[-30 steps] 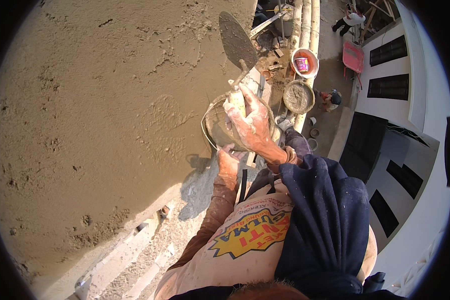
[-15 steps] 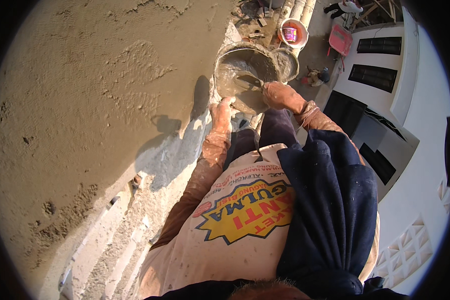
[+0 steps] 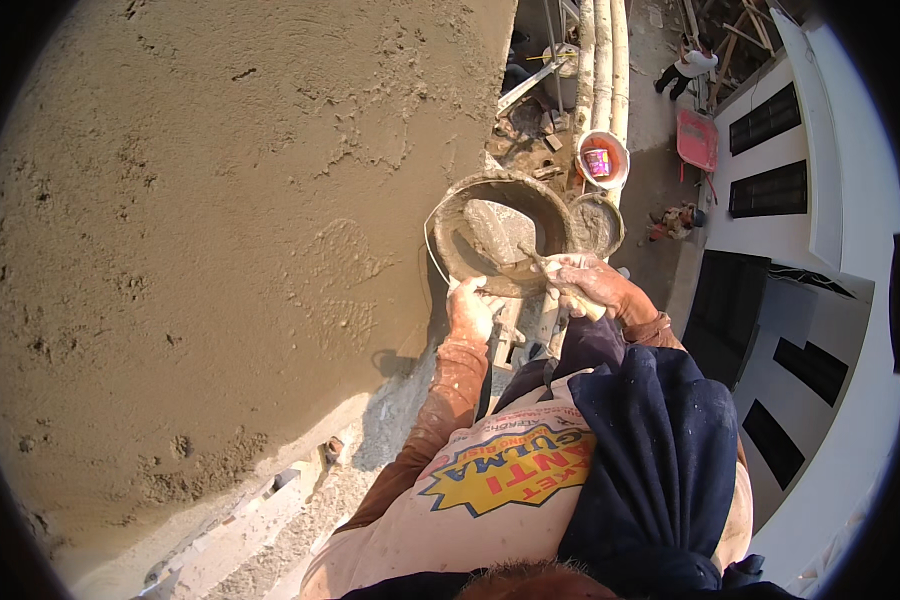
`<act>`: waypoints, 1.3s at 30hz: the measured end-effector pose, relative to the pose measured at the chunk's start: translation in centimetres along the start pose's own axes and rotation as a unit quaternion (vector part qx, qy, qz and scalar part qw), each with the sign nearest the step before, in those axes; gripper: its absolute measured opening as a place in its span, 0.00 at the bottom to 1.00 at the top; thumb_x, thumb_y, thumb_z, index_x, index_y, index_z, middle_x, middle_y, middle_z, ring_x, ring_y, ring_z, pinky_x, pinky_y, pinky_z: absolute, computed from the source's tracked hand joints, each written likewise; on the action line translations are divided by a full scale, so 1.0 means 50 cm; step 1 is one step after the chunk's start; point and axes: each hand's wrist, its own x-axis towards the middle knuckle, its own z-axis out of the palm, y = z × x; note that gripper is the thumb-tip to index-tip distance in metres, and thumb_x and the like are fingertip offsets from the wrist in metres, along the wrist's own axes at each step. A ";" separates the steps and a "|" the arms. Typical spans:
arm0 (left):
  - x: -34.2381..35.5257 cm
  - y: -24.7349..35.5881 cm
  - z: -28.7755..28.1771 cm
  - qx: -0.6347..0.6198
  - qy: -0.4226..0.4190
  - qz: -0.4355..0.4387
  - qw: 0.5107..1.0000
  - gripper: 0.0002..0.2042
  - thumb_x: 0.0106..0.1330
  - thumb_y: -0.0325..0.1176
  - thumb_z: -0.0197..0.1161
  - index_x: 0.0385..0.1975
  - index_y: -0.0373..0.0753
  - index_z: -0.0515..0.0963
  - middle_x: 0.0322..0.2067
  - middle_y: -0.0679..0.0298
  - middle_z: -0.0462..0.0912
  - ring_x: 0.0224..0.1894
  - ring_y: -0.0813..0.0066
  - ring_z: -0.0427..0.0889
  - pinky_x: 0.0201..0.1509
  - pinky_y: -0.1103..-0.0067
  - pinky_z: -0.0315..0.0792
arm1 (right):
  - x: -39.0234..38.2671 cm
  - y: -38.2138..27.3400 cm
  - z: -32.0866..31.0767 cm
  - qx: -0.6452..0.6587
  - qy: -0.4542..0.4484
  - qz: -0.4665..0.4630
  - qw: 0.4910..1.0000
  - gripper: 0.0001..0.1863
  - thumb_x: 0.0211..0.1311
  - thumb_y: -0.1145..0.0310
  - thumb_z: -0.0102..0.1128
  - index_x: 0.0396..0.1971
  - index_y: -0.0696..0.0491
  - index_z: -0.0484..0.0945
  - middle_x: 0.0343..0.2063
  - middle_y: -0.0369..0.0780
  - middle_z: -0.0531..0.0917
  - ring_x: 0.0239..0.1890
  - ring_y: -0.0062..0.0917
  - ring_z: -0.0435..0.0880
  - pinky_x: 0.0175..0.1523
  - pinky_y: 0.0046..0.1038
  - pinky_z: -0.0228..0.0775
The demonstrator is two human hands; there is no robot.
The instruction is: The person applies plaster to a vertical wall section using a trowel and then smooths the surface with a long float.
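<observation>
My left hand (image 3: 472, 312) is closed on the near rim of a mortar-crusted bucket (image 3: 553, 212), close to its thin wire handle. In my right hand (image 3: 600, 287) is a trowel (image 3: 489, 231), gripped by its pale handle. The trowel's blade, coated with wet mortar, lies inside the bucket with its broad face showing. Grey mortar lines the inside of the bucket. Left of the hands, a broad plastered wall (image 3: 220, 200) looks wet and rough in patches.
A smaller mortar-filled bucket (image 3: 615, 238) touches the large one on the right. Beyond stand a whitish bucket (image 3: 621, 150) holding a purple packet and bamboo poles (image 3: 603, 60). A red wheelbarrow (image 3: 697, 140), a standing person (image 3: 688, 68) and a white building (image 3: 820, 130) are farther off.
The head view has shifted, so bucket and hands sit lower and further right. The trowel blade has turned to show its broad face. My left hand stays on the rim.
</observation>
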 end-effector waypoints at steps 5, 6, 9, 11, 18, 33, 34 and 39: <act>-0.027 0.047 0.023 -0.027 0.008 -0.003 1.000 0.18 0.59 0.31 0.60 0.48 0.40 0.67 0.53 0.50 0.72 0.55 0.44 0.73 0.60 0.54 0.66 | -0.010 -0.148 0.098 0.158 0.004 -0.189 0.969 0.22 0.66 0.68 0.54 0.57 0.61 0.69 0.31 0.40 0.80 0.20 0.18 0.76 0.20 0.19 0.70; -0.002 0.049 -0.020 -0.037 0.030 -0.009 0.999 0.18 0.59 0.31 0.60 0.49 0.40 0.68 0.53 0.50 0.72 0.55 0.44 0.73 0.61 0.53 0.65 | 0.007 -0.174 0.121 0.153 0.015 -0.242 0.958 0.24 0.66 0.68 0.54 0.59 0.61 0.67 0.31 0.40 0.80 0.20 0.18 0.76 0.20 0.19 0.70; -0.040 0.045 0.002 -0.038 -0.019 -0.001 0.999 0.18 0.60 0.30 0.59 0.50 0.39 0.68 0.54 0.49 0.72 0.57 0.42 0.72 0.63 0.47 0.63 | 0.060 -0.245 0.156 0.080 0.200 -0.390 0.895 0.28 0.64 0.70 0.58 0.62 0.65 0.65 0.35 0.43 0.81 0.25 0.22 0.79 0.26 0.21 0.74; -0.066 0.057 -0.034 -0.034 0.036 0.009 0.999 0.19 0.60 0.29 0.59 0.52 0.37 0.66 0.55 0.49 0.71 0.58 0.42 0.72 0.63 0.47 0.64 | 0.161 -0.270 0.185 -0.017 0.340 -0.457 0.822 0.28 0.63 0.71 0.60 0.61 0.68 0.66 0.37 0.45 0.82 0.32 0.28 0.82 0.37 0.27 0.77; -0.096 0.031 -0.054 0.198 0.022 0.063 0.978 0.15 0.64 0.31 0.54 0.47 0.29 0.71 0.41 0.46 0.78 0.44 0.47 0.82 0.55 0.56 0.78 | 0.346 -0.258 0.346 0.083 0.130 -0.406 0.901 0.30 0.64 0.66 0.64 0.62 0.65 0.67 0.32 0.36 0.79 0.28 0.16 0.77 0.34 0.23 0.75; -0.121 -0.007 -0.015 0.140 0.006 0.072 0.988 0.17 0.57 0.28 0.63 0.47 0.34 0.76 0.34 0.61 0.80 0.31 0.71 0.80 0.32 0.79 0.76 | 0.043 0.094 0.011 -0.770 0.119 -0.080 0.622 0.12 0.62 0.66 0.51 0.32 0.59 0.79 0.31 0.51 0.83 0.33 0.46 0.84 0.39 0.44 0.78; -0.121 -0.004 -0.012 0.157 0.031 0.046 0.986 0.17 0.56 0.27 0.62 0.48 0.36 0.77 0.33 0.63 0.80 0.30 0.75 0.79 0.31 0.80 0.75 | 0.045 0.101 0.014 -0.749 0.107 -0.078 0.649 0.12 0.61 0.66 0.51 0.32 0.59 0.79 0.30 0.50 0.83 0.33 0.46 0.84 0.39 0.44 0.78; -0.133 -0.033 0.013 0.199 -0.055 0.142 0.968 0.17 0.55 0.26 0.62 0.47 0.34 0.77 0.30 0.68 0.79 0.25 0.81 0.75 0.26 0.83 0.71 | 0.073 0.199 -0.127 -0.587 -0.074 -0.217 0.776 0.12 0.65 0.62 0.56 0.36 0.57 0.77 0.22 0.42 0.79 0.25 0.34 0.81 0.30 0.37 0.72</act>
